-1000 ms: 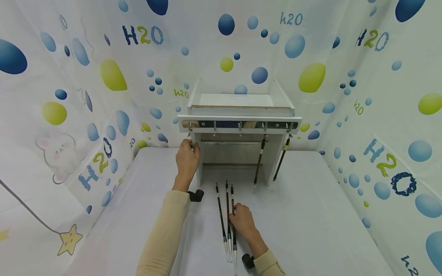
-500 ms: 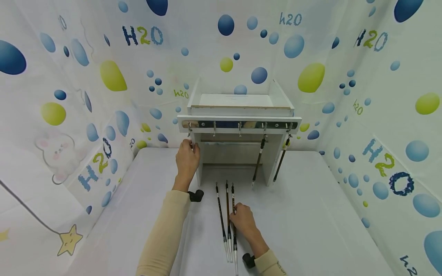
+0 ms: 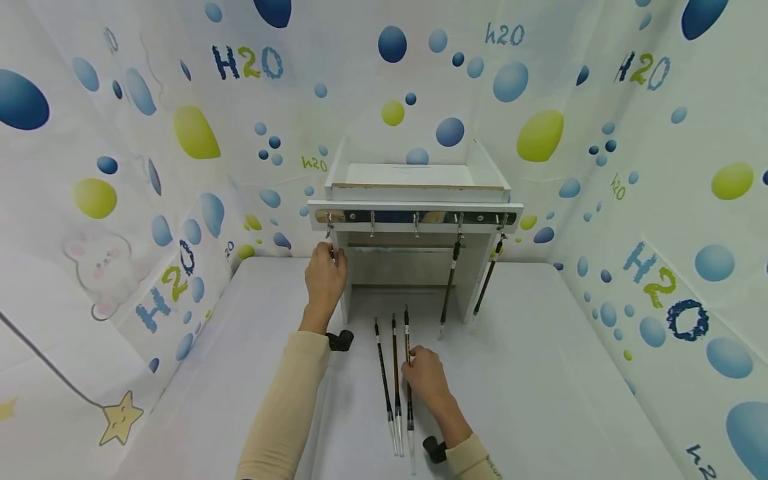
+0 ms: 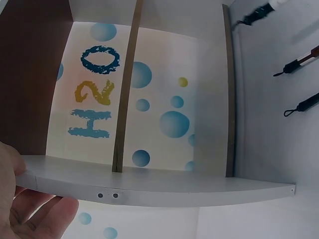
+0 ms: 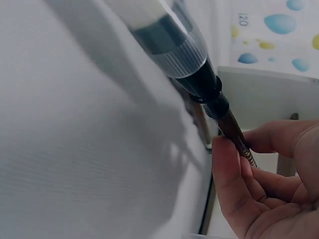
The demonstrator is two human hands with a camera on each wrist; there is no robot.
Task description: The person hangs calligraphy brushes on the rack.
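Observation:
My right hand [image 3: 427, 377] pinches a calligraphy brush [image 3: 410, 407] with a loop at its far end and a clear cap at its near end. In the right wrist view, the thumb and fingertips close on the brush's brown handle [image 5: 230, 127]. Two more calligraphy brushes, one dark [image 3: 384, 377] and one brown [image 3: 396, 367], lie to its left on the white table. My left hand [image 3: 326, 280] grips the white rack's left side panel [image 4: 199, 191], thumb on one face and fingers on the other.
The white rack [image 3: 420, 206] stands at the back with several metal hooks along its front. Two brushes hang there: one from the second hook from the right [image 3: 450, 283], another from the rightmost hook [image 3: 487, 283]. A patterned curtain [image 3: 360, 67] encloses the table [image 3: 540, 400].
The brush in my right hand has shifted slightly forward and lifted a little, its loop end now farther toward the rack. My left hand stays on the side panel.

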